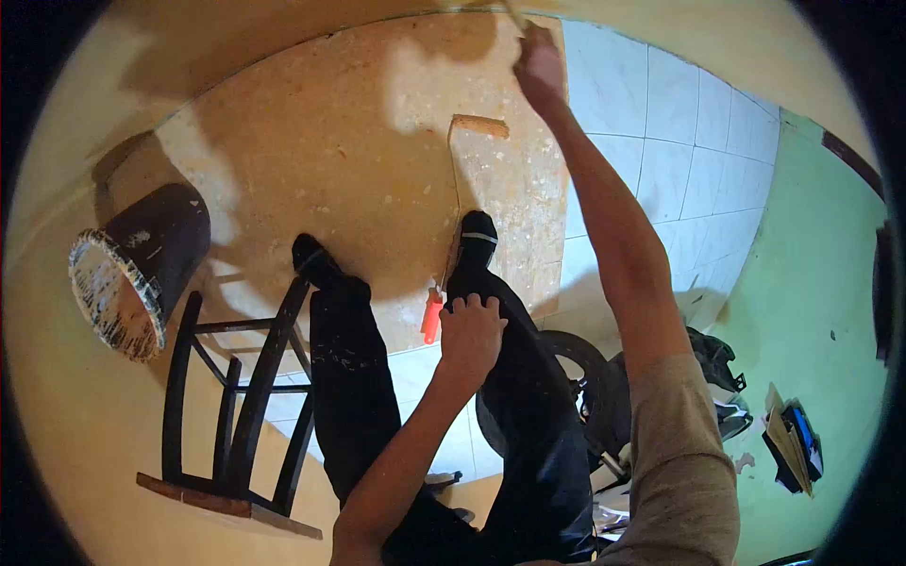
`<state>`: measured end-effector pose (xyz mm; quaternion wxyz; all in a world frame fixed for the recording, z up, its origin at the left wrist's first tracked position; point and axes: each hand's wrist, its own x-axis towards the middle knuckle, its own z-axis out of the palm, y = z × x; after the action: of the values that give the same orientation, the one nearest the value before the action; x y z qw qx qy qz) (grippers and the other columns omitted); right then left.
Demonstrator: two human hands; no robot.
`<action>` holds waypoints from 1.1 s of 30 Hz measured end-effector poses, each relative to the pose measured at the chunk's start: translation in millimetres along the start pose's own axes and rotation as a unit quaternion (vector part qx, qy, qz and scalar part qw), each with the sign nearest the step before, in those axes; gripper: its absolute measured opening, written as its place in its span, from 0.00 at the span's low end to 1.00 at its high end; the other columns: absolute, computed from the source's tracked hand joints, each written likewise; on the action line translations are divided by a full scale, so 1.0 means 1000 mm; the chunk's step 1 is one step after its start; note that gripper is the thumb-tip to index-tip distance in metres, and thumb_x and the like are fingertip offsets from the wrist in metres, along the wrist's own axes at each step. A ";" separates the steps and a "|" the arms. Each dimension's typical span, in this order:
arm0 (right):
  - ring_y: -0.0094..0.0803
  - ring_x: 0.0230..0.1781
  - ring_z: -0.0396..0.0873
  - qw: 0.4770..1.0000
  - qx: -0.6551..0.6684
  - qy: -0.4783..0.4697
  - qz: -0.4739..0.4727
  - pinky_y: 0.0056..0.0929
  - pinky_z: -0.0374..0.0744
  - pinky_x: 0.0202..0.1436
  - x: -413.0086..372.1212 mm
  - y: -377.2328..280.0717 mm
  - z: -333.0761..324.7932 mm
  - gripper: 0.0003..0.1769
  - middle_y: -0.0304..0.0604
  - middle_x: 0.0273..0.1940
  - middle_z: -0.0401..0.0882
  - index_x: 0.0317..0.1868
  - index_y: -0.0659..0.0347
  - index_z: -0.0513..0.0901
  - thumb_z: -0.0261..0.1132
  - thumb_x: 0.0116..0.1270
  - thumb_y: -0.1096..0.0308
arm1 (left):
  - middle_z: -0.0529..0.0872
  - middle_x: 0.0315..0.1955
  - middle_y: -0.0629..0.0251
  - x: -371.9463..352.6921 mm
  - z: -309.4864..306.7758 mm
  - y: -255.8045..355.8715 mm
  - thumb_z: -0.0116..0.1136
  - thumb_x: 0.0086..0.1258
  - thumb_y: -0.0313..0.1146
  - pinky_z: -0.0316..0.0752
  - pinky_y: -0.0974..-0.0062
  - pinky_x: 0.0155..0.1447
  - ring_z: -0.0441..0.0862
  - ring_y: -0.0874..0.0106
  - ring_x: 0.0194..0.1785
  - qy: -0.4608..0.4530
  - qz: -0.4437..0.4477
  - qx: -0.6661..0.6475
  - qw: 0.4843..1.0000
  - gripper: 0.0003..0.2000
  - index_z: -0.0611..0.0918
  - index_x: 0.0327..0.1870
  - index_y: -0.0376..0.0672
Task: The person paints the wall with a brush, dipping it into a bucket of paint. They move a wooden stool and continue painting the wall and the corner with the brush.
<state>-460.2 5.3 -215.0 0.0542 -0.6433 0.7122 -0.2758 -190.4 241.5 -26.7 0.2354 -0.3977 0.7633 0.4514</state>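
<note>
My left hand (472, 332) lies over the black-trousered knee, holding nothing, its fingers a little apart. Just beside it, a paint roller (433, 316) rests on the floor with its red handle down near the knee. Its thin wire frame runs forward to the tan roller sleeve (479, 125). Far ahead, at the foot of the wall, my right hand (541, 74) is closed on a thin handle-like thing (513, 13). The far end of that thing is blurred against the wall, so its kind does not show.
A dark bucket (170, 231) with a paint-crusted rim stands at the left. Near it is a dark wooden stool (250, 415). A paint-spotted board (283, 141) covers the floor beside white tiles (675, 141). Black bags (713, 363) and a cardboard piece (788, 439) lie at the right.
</note>
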 end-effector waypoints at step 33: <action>0.16 0.19 0.66 0.785 0.482 0.032 0.387 0.18 0.62 0.18 0.039 -0.106 -0.122 0.10 0.34 0.26 0.72 0.36 0.63 0.75 0.59 0.74 0.65 | 0.84 0.44 0.50 -0.089 -0.043 -0.078 0.57 0.73 0.37 0.77 0.58 0.52 0.83 0.52 0.49 0.204 -0.096 -0.246 0.943 0.13 0.81 0.53 0.41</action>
<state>-425.3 6.0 -52.5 0.4370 -0.1950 0.6769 -0.5593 -75.6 217.4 18.8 0.0117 -0.5982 0.6187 0.5092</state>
